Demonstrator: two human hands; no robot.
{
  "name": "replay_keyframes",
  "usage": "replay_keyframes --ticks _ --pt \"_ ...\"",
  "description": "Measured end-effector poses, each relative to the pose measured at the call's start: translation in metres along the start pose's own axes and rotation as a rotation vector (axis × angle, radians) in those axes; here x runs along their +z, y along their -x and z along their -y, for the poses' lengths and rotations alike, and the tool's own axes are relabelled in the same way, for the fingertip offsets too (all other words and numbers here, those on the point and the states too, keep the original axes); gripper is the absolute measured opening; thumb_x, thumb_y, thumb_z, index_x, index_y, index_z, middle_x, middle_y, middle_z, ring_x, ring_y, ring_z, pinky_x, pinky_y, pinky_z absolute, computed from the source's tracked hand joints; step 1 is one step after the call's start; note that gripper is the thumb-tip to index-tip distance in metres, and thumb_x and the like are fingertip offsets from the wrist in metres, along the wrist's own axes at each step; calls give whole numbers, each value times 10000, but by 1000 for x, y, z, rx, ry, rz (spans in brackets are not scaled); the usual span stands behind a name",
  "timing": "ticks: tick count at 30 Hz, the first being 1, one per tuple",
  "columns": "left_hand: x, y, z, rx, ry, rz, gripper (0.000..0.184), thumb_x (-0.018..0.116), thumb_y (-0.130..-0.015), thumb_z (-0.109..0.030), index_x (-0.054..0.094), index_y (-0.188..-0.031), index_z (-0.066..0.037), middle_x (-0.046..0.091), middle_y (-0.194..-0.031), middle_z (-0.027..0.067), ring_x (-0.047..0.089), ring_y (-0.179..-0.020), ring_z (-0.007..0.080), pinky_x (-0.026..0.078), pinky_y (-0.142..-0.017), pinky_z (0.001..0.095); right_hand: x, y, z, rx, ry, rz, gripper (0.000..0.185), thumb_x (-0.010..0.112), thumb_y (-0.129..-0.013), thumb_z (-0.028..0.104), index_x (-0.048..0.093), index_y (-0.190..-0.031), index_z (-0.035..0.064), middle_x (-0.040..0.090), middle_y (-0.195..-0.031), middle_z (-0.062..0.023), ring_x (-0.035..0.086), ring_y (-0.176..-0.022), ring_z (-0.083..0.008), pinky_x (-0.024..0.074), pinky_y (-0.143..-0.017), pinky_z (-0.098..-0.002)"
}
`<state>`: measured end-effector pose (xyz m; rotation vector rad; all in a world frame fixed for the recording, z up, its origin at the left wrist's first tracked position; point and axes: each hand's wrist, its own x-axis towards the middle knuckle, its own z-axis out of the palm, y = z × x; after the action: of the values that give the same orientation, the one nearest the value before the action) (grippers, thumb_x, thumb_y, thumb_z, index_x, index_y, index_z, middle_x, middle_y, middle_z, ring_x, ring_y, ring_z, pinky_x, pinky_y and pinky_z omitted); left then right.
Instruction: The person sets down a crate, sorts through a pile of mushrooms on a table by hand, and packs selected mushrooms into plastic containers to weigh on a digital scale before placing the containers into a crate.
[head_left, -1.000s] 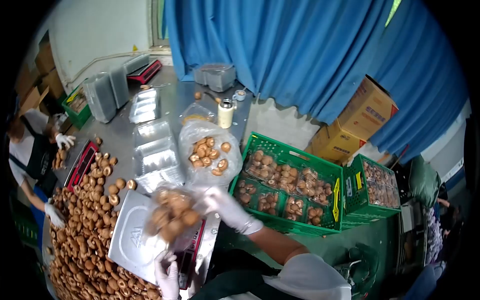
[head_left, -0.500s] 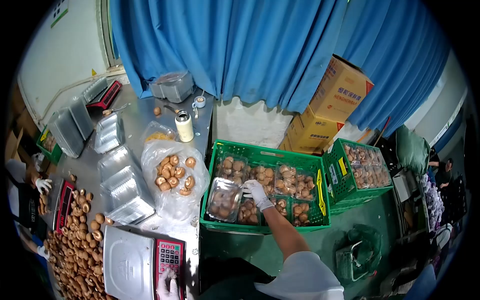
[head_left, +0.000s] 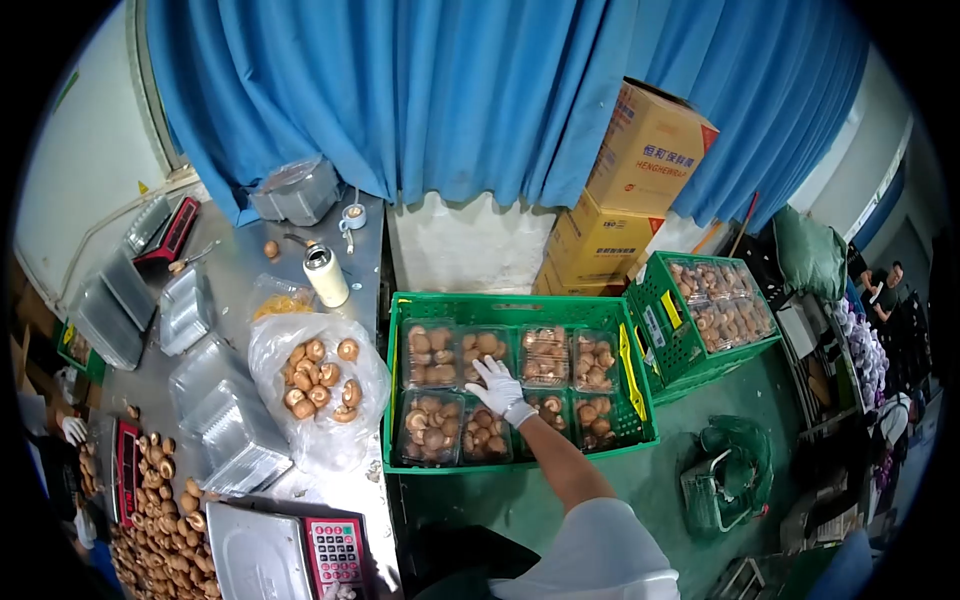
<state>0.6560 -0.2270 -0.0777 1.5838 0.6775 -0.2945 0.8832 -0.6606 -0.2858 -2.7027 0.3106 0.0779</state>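
My right hand (head_left: pixel 497 390), in a white glove, is open with its fingers spread above the clear punnets of brown mushrooms in a green crate (head_left: pixel 520 303). It is closest to the middle punnets, and whether it touches one is unclear. A front-left mushroom punnet (head_left: pixel 432 428) lies level with its neighbours. At the bottom edge, only the gloved fingertips of my left hand (head_left: pixel 340 592) show, by the keypad (head_left: pixel 336 550) of a scale (head_left: pixel 255 550). The rest of that hand is cut off by the frame.
A plastic bag of mushrooms (head_left: pixel 320 378), stacked clear trays (head_left: pixel 232 430) and an open bottle (head_left: pixel 325 276) stand on the metal table. Loose mushrooms (head_left: pixel 165 530) pile up at left near a co-worker's gloved hand (head_left: pixel 74 430). Another filled crate (head_left: pixel 655 345) and cartons (head_left: pixel 650 150) are at right.
My right hand has let go of the front-left punnet, which now sits flatter in the crate, and its fingers have spread. My left hand has slipped mostly below the frame. The view has shifted.
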Motion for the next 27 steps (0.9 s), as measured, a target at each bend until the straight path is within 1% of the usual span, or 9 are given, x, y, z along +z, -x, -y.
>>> replay_keyframes --ticks 2,4,8,10,13,16,20,23,27 --pt "6 -6 1 19 -13 33 371 565 -924 -254 545 -1201 -9 587 -1057 179 572 -916 239 488 -786 337 -14 4 -26 -22 41 -403 651 601 -833 472 439 -1336 92 404 -1394 -195 386 -1278 -365 363 -1024 -462" --pt "13 -11 0 30 -30 63 366 565 -924 -247 545 -1200 -7 588 -1055 174 572 -919 235 486 -790 334 -15 6 -59 281 -19 -626 715 651 -787 482 435 -1334 76 415 -1385 -186 399 -1267 -360 387 -995 -473" --pt "25 -20 -1 38 -57 105 358 563 -924 -232 546 -1199 -4 592 -1052 165 572 -925 227 483 -798 328 -11 -4 -104 895 -230 -625 866 736 -679 522 414 -1352 82 439 -1358 -196 451 -1214 -379 421 -958 -475" --pt "30 -23 -4 36 -80 117 353 563 -924 -225 546 -1198 -2 594 -1050 160 572 -928 223 481 -802 325 -4 -10 -128 836 -351 -665 775 739 -674 491 505 -1277 63 456 -1340 -200 502 -1165 -351 430 -962 -409" --pt "36 -26 -5 34 -99 141 347 562 -924 -214 547 -1197 0 596 -1048 153 572 -932 217 478 -807 321 -17 -7 -132 730 -155 -428 575 748 -654 483 647 -1055 84 509 -1255 -178 554 -1081 -338 476 -889 -415" --pt "43 -31 -7 39 -108 167 341 561 -925 -203 548 -1196 2 599 -1045 146 573 -936 211 476 -813 316 -13 -4 -120 619 -148 -377 666 763 -649 496 584 -1160 107 531 -1204 -166 564 -1037 -369 479 -871 -435" --pt "54 -41 -9 55 -127 237 333 560 -925 -189 548 -1195 5 603 -1042 137 573 -942 202 473 -821 310 39 -6 -142 511 -418 -651 727 812 -670 335 505 -1281 90 535 -1216 -195 551 -1099 -311 452 -938 -391" --pt "61 -45 -12 74 -150 281 327 559 -925 -178 549 -1194 8 605 -1039 130 573 -946 196 470 -827 306 33 -11 -150 504 -762 -748 727 797 -650 416 534 -1257 115 552 -1209 -199 567 -1078 -331 454 -934 -413" --pt "85 -57 -21 118 -216 370 319 557 -925 -163 550 -1192 11 609 -1036 120 573 -952 188 467 -834 300 -83 12 -68 494 -16 -710 400 612 -691 183 638 -1087 131 632 -1052 -122 594 -973 -317 485 -850 -427"
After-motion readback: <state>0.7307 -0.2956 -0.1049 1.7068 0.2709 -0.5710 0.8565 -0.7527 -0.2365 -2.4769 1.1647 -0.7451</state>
